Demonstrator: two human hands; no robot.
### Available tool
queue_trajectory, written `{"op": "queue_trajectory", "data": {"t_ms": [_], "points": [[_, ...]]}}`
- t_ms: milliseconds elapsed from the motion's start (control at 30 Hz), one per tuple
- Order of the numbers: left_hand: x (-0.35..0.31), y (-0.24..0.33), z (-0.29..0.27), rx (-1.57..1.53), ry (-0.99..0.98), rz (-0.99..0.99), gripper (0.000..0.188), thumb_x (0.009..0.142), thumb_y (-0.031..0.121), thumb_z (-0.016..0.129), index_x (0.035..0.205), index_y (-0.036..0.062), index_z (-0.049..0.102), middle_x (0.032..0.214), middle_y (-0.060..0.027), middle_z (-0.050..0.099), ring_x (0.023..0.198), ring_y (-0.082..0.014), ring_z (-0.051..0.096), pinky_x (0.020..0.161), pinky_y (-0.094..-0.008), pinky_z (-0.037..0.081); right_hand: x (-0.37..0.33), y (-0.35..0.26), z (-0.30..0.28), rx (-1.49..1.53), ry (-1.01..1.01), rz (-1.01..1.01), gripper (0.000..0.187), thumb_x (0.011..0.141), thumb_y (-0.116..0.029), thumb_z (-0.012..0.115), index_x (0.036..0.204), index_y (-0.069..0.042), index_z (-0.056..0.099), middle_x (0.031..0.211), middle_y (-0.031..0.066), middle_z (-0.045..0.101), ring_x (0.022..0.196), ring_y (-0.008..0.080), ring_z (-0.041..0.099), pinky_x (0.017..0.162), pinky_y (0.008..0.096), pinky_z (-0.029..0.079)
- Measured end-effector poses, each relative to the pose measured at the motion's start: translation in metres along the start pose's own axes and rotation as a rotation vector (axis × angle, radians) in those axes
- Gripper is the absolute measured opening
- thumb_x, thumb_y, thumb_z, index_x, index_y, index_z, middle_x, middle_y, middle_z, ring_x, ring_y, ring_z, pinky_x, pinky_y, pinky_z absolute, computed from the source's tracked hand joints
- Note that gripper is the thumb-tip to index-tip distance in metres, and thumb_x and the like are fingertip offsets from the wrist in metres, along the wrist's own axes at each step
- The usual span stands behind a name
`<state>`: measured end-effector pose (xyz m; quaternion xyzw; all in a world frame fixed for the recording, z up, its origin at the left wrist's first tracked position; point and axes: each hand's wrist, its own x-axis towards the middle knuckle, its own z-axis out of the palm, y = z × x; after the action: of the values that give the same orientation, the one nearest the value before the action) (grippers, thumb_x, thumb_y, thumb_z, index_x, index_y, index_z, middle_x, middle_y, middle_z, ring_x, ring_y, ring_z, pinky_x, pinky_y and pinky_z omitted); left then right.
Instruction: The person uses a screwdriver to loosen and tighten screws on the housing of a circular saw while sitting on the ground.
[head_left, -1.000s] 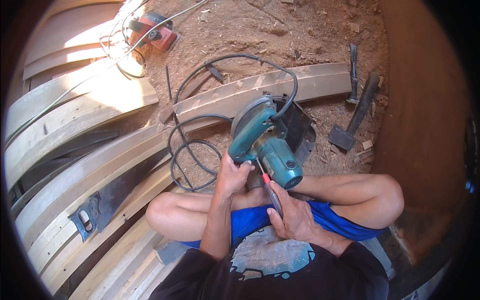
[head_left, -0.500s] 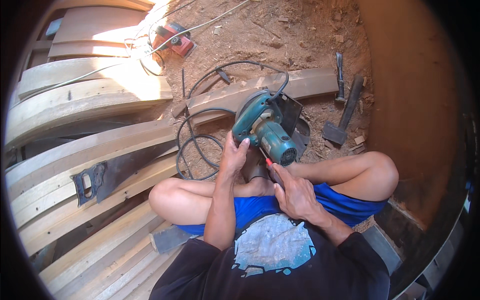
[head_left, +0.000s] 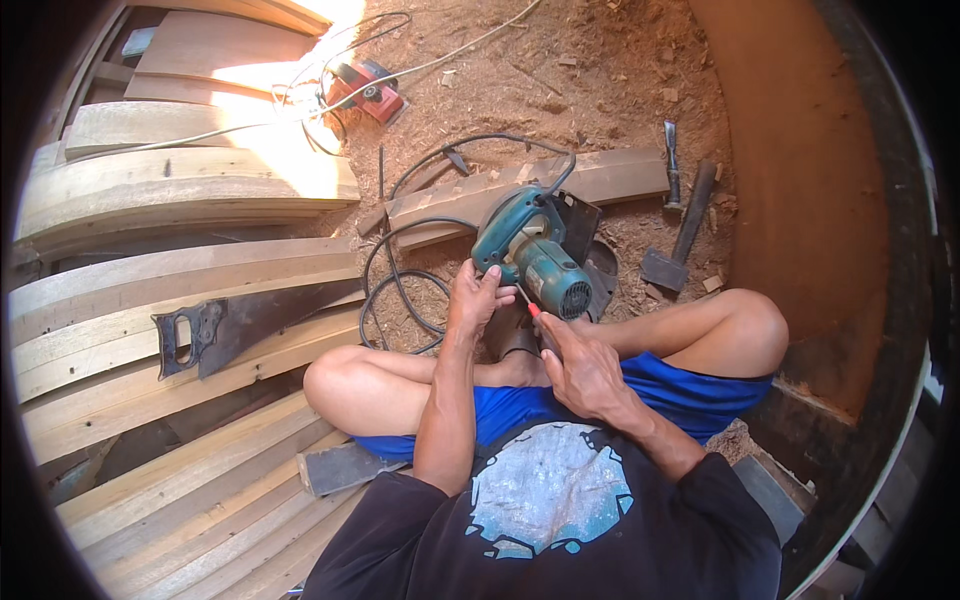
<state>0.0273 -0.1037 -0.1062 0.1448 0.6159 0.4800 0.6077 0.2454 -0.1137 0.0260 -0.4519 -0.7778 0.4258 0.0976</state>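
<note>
A teal circular saw [head_left: 548,262] rests between my crossed legs, its handle toward the left and its motor toward the right. My left hand [head_left: 476,302] is closed around the rear end of the saw's handle, thumb on top. In my right hand [head_left: 585,370] is a screwdriver [head_left: 535,309] with a red handle. Its metal shaft points up and left, the tip at the underside of the saw's handle near my left fingers. Exactly where the tip meets the saw is too small to tell. The saw's black cord [head_left: 405,285] loops on the ground at the left.
Stacked wooden boards [head_left: 180,190] fill the left side, with a handsaw [head_left: 250,325] lying on them. A red power tool [head_left: 370,92] sits at the far left. Beyond the saw lies a curved beam [head_left: 625,175]; at right are a chisel [head_left: 671,165] and a hammer [head_left: 690,225].
The view has shifted slightly. My left fingers have spread a little under the handle, nearer the screwdriver's tip. The screwdriver is still in my right hand.
</note>
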Motion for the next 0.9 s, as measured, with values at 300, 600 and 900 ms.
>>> {"op": "queue_trajectory", "data": {"t_ms": [300, 600, 900], "points": [[0.017, -0.03, 0.005, 0.164, 0.083, 0.367, 0.039, 0.11, 0.032, 0.054, 0.132, -0.0004, 0.054, 0.119, -0.0177, 0.07, 0.107, -0.0278, 0.072, 0.089, -0.0387, 0.057, 0.003, -0.001, -0.005, -0.069, -0.007, 0.0, 0.051, 0.095, -0.019, 0.063, 0.142, -0.004, 0.051, 0.097, 0.0271, 0.072, 0.089, 0.0491, 0.07, 0.078, 0.0595, 0.054], [0.04, -0.072, 0.01, 0.165, 0.252, 0.116, 0.077, 0.109, 0.062, 0.037, 0.132, -0.0072, 0.06, 0.122, -0.0246, 0.067, 0.113, -0.032, 0.063, 0.099, -0.043, 0.048, 0.057, 0.058, -0.005, 0.181, 0.438, 0.234, 0.03, 0.101, -0.021, 0.059, 0.12, 0.003, 0.058, 0.09, 0.0244, 0.067, 0.084, 0.0416, 0.068, 0.077, 0.0497, 0.052], [0.028, 0.014, 0.018, 0.161, -0.034, 0.13, 0.071, 0.11, 0.061, 0.035, 0.124, -0.0042, 0.061, 0.092, -0.0167, 0.074, 0.073, -0.0267, 0.075, 0.064, -0.0382, 0.065, 0.073, 0.034, -0.031, 0.286, 0.464, 0.265, 0.029, 0.106, -0.026, 0.053, 0.108, 0.004, 0.055, 0.091, 0.0218, 0.062, 0.086, 0.0346, 0.063, 0.079, 0.049, 0.048]]}}
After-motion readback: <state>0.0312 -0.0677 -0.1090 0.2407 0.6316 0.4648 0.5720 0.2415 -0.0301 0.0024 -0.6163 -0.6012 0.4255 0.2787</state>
